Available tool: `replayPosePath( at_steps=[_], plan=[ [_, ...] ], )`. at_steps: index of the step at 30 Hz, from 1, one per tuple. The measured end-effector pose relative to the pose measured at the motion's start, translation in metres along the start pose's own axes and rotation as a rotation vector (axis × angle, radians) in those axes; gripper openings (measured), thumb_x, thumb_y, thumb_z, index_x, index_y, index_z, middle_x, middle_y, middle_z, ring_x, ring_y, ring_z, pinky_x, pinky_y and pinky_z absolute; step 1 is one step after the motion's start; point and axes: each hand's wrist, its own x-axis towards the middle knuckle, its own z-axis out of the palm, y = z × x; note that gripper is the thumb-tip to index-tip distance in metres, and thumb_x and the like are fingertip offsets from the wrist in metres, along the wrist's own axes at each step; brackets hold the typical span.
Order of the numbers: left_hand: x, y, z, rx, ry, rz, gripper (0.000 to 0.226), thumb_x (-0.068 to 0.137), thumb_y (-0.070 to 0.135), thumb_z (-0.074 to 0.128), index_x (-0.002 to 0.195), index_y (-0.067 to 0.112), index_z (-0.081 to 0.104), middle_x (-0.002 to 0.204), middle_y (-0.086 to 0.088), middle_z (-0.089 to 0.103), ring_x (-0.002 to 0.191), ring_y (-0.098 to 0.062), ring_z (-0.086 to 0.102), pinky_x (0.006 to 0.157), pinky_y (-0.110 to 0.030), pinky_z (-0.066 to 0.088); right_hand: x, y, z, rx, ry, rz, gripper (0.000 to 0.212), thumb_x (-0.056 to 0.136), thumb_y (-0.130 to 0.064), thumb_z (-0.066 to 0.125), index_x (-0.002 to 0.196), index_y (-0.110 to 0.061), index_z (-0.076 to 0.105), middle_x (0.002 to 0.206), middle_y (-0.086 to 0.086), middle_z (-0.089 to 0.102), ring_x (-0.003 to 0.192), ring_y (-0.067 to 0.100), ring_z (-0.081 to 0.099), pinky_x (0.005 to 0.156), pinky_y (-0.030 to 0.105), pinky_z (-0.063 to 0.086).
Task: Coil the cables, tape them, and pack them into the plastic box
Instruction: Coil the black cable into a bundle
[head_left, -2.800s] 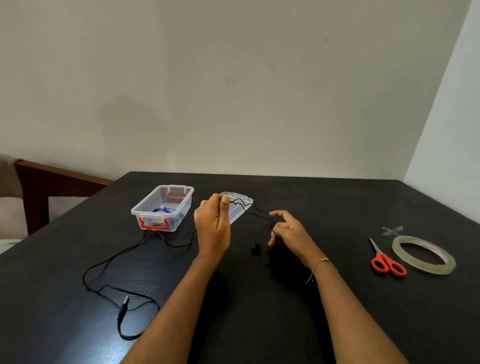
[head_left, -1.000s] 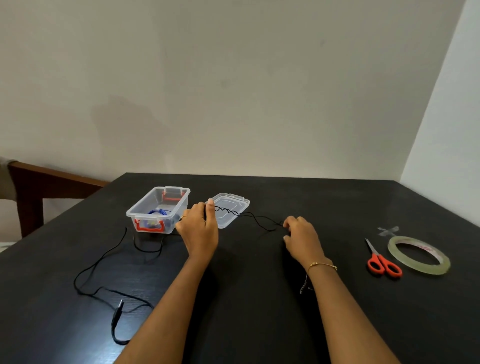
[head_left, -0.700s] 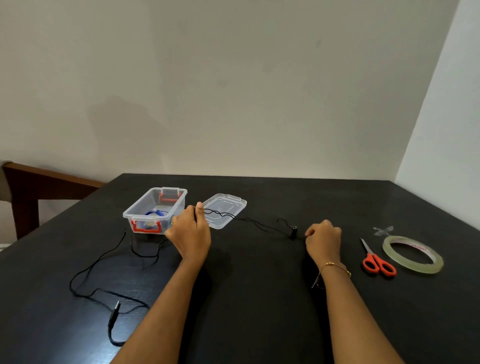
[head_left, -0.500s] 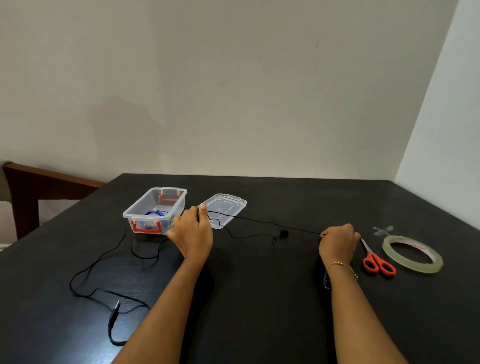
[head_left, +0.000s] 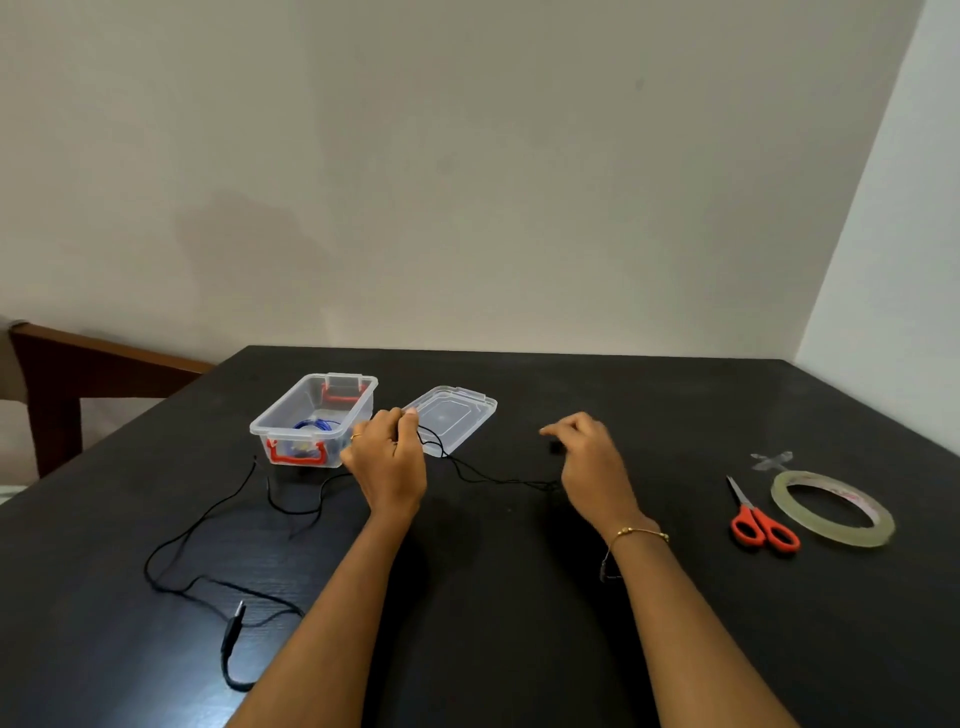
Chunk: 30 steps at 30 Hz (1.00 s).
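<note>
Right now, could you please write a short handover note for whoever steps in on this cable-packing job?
Left hand grips the black cable near the lid.
Right hand hovers over the cable's small inline piece, fingers loosely curled; whether it holds anything is unclear.
The cable's plug end trails loose across the table.
Done: a blue cable sits in the open plastic box.
Left: coil the black cable, tape it, pack it. Tape roll and scissors lie to the right.

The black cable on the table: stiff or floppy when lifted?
Probably floppy: the black cable lies in loose, wandering loops on the table. Likely light, since the left hand pinches it with fingers only. Its plug end may dangle.
</note>
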Motion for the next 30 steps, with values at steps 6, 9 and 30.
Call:
replayPosePath(
  at_steps=[6, 9, 30],
  plan=[
    [0.001, 0.0, -0.001, -0.014, 0.028, -0.042, 0.041, 0.094, 0.013, 0.044, 0.055, 0.023, 0.043, 0.058, 0.008, 0.044, 0.074, -0.013, 0.044, 0.09, -0.038, 0.029, 0.002, 0.004, 0.001, -0.072, -0.424, -0.037, 0.055, 0.085, 0.015, 0.037, 0.117, -0.022, 0.063, 0.125, 0.0, 0.053, 0.115, 0.017, 0.041, 0.096, 0.023, 0.036],
    [0.0, -0.001, -0.001, 0.013, 0.025, -0.049, 0.042, 0.095, 0.012, 0.044, 0.054, 0.023, 0.042, 0.058, 0.007, 0.044, 0.078, -0.015, 0.045, 0.089, -0.035, 0.025, 0.001, 0.012, -0.004, -0.111, -0.477, 0.025, 0.046, 0.091, 0.007, 0.04, 0.113, -0.025, 0.065, 0.126, -0.002, 0.053, 0.115, 0.016, 0.044, 0.096, 0.024, 0.037],
    [-0.003, -0.003, 0.0, 0.096, -0.03, 0.033, 0.035, 0.082, 0.033, 0.036, 0.061, 0.01, 0.053, 0.061, 0.002, 0.049, 0.078, -0.017, 0.046, 0.085, -0.034, 0.022, -0.002, -0.001, -0.008, -0.116, 0.018, 0.141, 0.028, 0.088, -0.009, 0.05, 0.112, -0.013, 0.064, 0.115, 0.007, 0.053, 0.11, 0.023, 0.044, 0.091, 0.033, 0.043]
  ],
)
